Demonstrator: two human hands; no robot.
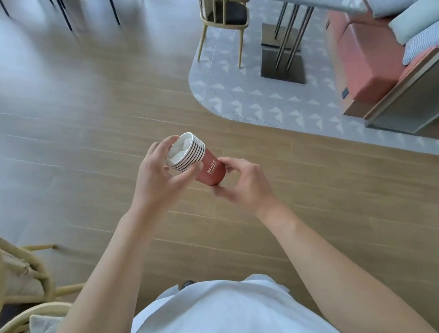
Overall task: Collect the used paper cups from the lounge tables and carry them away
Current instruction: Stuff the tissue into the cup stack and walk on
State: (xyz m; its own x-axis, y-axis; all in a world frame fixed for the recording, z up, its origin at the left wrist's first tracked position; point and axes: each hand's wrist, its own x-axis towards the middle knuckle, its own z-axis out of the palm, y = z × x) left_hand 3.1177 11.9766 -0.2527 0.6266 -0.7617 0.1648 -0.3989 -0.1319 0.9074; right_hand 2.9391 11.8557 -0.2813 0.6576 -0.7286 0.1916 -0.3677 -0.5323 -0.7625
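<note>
Left hand (157, 179) and right hand (242, 183) grip stacked cups (198, 160) above wood floor (71, 128)

- The stack of paper cups (201, 160) was terracotta red with white rims and white lettering.
- The floor (76, 122) beyond the stack was light wood plank.
- The rug (269, 106) right of and beyond the stack was grey with pale triangles.
- The sofa (365, 62) past the rug was salmon, with grey cushions (415, 18).
</note>
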